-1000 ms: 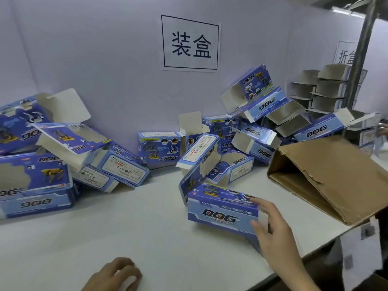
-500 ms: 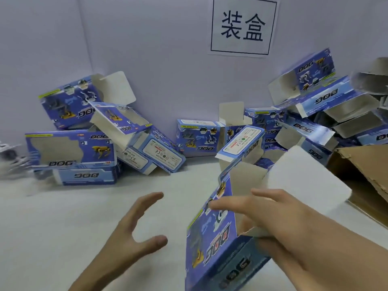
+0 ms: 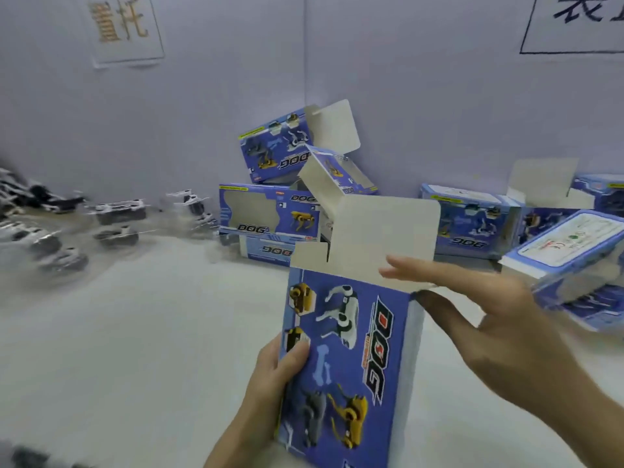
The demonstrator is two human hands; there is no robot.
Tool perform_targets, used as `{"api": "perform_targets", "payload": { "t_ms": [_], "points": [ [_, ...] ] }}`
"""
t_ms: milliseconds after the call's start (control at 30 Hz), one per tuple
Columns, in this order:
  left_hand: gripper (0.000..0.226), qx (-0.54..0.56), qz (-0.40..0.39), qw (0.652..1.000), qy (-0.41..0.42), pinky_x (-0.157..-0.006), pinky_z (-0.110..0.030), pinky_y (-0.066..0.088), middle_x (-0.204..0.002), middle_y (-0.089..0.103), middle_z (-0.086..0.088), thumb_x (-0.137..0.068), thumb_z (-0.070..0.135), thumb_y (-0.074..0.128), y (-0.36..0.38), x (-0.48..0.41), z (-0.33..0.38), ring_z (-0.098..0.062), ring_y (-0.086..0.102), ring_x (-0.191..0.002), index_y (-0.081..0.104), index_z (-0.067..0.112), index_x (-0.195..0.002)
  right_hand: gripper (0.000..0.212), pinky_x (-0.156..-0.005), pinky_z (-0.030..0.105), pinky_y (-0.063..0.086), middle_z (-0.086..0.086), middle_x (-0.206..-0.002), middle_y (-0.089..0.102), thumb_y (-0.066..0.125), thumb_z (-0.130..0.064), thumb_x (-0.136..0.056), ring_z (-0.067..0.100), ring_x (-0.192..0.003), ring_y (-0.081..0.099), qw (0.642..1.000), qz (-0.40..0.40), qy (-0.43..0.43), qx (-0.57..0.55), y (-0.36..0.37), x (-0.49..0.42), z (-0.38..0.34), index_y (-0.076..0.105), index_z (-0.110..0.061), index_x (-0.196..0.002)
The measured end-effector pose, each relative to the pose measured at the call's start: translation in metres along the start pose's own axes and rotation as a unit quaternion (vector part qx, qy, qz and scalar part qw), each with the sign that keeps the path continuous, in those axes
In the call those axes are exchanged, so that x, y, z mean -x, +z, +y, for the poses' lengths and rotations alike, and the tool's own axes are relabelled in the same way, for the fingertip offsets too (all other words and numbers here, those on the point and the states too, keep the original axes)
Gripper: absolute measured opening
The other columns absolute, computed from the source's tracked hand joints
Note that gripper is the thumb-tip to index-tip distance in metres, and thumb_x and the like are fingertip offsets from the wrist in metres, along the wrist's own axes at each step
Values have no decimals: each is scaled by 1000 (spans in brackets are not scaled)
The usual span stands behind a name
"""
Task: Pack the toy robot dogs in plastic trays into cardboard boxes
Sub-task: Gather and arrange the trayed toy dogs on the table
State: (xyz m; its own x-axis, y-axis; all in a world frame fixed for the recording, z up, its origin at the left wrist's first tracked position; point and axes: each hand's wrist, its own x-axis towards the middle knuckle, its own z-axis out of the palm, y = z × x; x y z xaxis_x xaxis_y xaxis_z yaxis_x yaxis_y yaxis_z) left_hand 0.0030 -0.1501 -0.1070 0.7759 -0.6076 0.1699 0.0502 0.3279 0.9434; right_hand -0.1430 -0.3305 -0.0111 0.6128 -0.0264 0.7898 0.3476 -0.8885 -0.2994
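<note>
My left hand (image 3: pixel 270 376) grips the lower left edge of one blue cardboard box (image 3: pixel 344 359), thumb on its printed face, and holds it upright above the white worktop (image 3: pixel 135 349). My right hand (image 3: pixel 499 329) is spread wide, holding nothing; its fingers (image 3: pixel 415 273) lie against the white top flap (image 3: pixel 381 238), which stands open, and the thumb rests near the upper right corner of the box.

I judge the step is preparing the box: the mouth is open and, as far as I can see, nothing is inside yet.

The toy robot dogs in their trays (image 3: pixel 114 214) lie at the far left of the worktop, blurred and well apart from the box. More empty boxes (image 3: pixel 270 211) are piled against the back wall.

The next move probably needs the right hand to leave the flap and fetch one tray, while the left hand holds the opening steady.
</note>
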Motion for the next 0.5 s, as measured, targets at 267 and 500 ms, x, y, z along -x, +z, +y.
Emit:
{"api": "perform_targets", "payload": {
  "t_ms": [267, 500],
  "points": [
    [61, -98, 163, 971, 142, -81, -29, 59, -119, 63, 15, -78, 61, 72, -4, 3, -11, -15, 65, -110, 51, 39, -131, 58, -100, 16, 47, -49, -134, 43, 48, -34, -93, -18, -128, 42, 923, -79, 238, -293, 75, 29, 9, 28, -48, -146],
    [88, -270, 301, 871, 279, -90, -11, 49, -124, 37, 22, -66, 64, 75, -2, 2, -18, -11, 44, -126, 37, 32, -139, 58, -110, 23, 36, -27, -141, 50, 59, -42, -87, 3, -135, 45, 965, 143, 164, -147, 73, -4, -26, 45, -33, -143]
  ]
}}
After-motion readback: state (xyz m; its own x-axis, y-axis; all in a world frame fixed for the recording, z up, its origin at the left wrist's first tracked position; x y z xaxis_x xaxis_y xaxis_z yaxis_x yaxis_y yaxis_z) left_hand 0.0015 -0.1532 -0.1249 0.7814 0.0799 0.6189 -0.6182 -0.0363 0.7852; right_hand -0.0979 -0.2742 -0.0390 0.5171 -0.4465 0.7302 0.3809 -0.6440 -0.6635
